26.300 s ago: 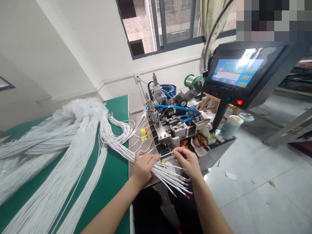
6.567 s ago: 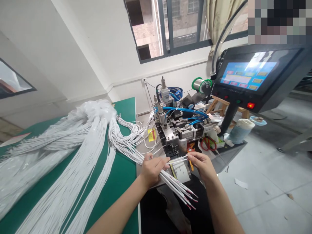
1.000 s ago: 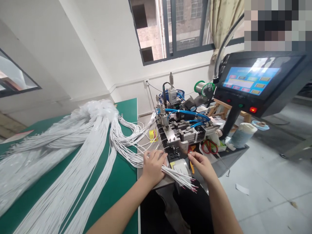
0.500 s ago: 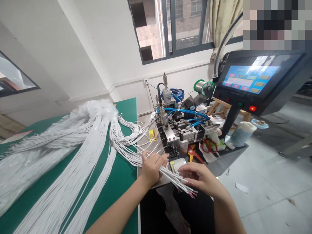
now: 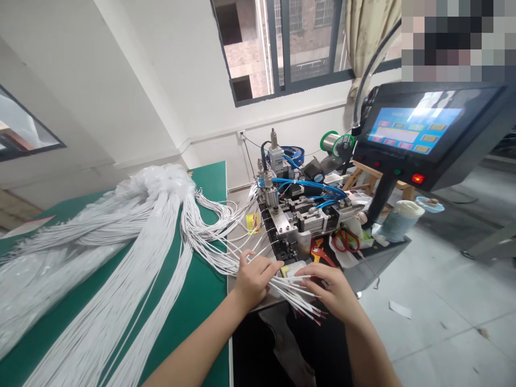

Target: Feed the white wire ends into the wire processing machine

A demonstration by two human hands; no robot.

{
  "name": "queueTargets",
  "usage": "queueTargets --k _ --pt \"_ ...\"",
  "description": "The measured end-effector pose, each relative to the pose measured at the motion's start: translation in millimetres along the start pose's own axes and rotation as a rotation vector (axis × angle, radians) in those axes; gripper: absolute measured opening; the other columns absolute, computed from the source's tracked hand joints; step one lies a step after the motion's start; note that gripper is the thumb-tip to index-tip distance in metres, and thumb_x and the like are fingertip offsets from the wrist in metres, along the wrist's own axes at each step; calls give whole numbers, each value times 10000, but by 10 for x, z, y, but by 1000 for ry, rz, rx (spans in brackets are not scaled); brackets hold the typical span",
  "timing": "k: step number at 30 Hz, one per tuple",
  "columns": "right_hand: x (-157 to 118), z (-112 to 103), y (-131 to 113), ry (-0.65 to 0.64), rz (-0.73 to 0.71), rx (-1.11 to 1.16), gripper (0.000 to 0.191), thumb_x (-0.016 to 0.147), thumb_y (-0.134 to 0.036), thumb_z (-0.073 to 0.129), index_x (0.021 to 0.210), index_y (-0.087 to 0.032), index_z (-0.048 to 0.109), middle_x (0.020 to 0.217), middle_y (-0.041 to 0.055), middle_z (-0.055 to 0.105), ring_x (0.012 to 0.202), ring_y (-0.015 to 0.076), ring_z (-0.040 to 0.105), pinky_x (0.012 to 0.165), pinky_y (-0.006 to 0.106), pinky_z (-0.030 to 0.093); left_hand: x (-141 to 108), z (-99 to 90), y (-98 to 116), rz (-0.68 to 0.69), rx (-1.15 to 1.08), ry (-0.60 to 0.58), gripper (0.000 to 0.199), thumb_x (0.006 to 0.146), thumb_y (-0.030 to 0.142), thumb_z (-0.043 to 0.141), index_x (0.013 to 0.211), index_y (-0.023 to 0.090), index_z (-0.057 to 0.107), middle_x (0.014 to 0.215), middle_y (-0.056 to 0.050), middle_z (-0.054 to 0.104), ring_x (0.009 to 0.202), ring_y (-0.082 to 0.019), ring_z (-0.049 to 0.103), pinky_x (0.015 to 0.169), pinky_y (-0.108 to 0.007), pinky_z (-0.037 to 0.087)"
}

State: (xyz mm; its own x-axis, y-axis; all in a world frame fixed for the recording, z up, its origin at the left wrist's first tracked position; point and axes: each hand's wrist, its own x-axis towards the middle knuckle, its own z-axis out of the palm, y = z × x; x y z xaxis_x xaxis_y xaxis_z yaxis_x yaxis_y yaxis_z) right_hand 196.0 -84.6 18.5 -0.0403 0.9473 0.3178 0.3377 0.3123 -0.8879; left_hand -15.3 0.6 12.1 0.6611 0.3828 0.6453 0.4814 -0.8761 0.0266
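Note:
My left hand is closed around a bundle of white cables, close to the front edge of the machine. The cable ends fan out to the right of it, some with reddish tips. My right hand is at those ends, its thumb and fingers closed on one or more white cables; how many is unclear. Behind the hands stands a machine with metal cylinders and blue tubes. The bundle runs back left to a larger spread of white cables on the green table.
A control screen on a black post rises at the right. Orange-handled pliers and red-handled scissors lie beside the machine. A wire spool and a bluish container stand farther back.
My right hand has moved slightly up and left. The cable ends are more spread out, with some lifted toward my right fingers. My left hand has shifted slightly right.

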Motion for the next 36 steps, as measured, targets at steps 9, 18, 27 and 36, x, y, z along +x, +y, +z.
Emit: queueTargets --k 9,18,27,36 --pt "31 139 169 207 211 226 301 784 -455 652 861 -166 693 723 51 657 619 179 576 561 277 463 11 -14 -8 62 14 -12 200 891 247 478 1006 242 642 738 16 654 677 -109 582 905 -345 276" --pt "115 272 252 446 281 445 289 730 -441 717 828 -169 720 785 62 703 683 193 618 619 274 480 14 -69 56 -16 37 61 241 866 306 472 1027 232 635 786 -5 693 698 -132 605 917 -370 228" --pt "129 321 296 471 259 460 288 775 -446 669 841 -171 721 726 41 670 550 130 521 477 229 374 0 -48 80 -69 70 78 232 872 196 377 852 207 608 737 7 684 652 -130 586 863 -368 223" --pt "117 226 227 331 249 355 325 866 -452 559 994 -179 678 781 33 646 495 83 397 449 217 291 -4 -16 10 64 31 40 235 806 165 454 972 231 607 863 4 707 672 -117 582 851 -372 223"
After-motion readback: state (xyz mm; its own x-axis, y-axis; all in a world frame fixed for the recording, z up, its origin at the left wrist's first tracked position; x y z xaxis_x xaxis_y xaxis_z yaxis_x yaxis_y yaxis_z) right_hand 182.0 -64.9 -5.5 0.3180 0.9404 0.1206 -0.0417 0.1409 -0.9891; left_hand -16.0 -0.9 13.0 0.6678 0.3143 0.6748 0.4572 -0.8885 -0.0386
